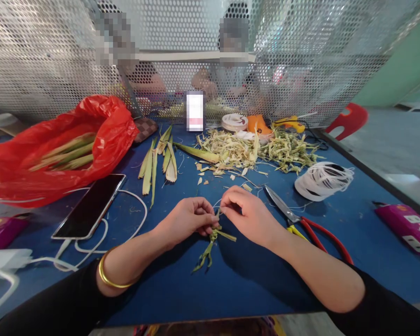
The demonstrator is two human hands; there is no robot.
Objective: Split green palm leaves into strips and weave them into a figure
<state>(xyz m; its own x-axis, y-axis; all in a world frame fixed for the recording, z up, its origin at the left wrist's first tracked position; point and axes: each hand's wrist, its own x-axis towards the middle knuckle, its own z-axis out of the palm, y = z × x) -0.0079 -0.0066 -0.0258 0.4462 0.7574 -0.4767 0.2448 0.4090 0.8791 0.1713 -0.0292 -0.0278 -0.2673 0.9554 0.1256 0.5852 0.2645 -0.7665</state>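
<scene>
Close to the middle of the table, my left hand (195, 215) pinches the top of a small knotted piece of green husk strips (213, 235). Its split ends hang down, and one strip sticks out to the right. Fingertips pressed together, my right hand (247, 212) grips a thin pale thread at the top of that piece. Part of the thread is hidden by the fingers. Right of my right hand lie scissors (290, 212) with red handles. Beyond them is a spool of white cord (324, 181), partly unwound.
A red plastic bag (115, 121) with husks (68, 151) lies left, near a phone (91, 205) on a white cable. Loose husk leaves (149, 168), heaped strips (231, 148), tape (234, 122) and a lit screen (195, 111) stand along the perforated partition (175, 74). People sit behind it.
</scene>
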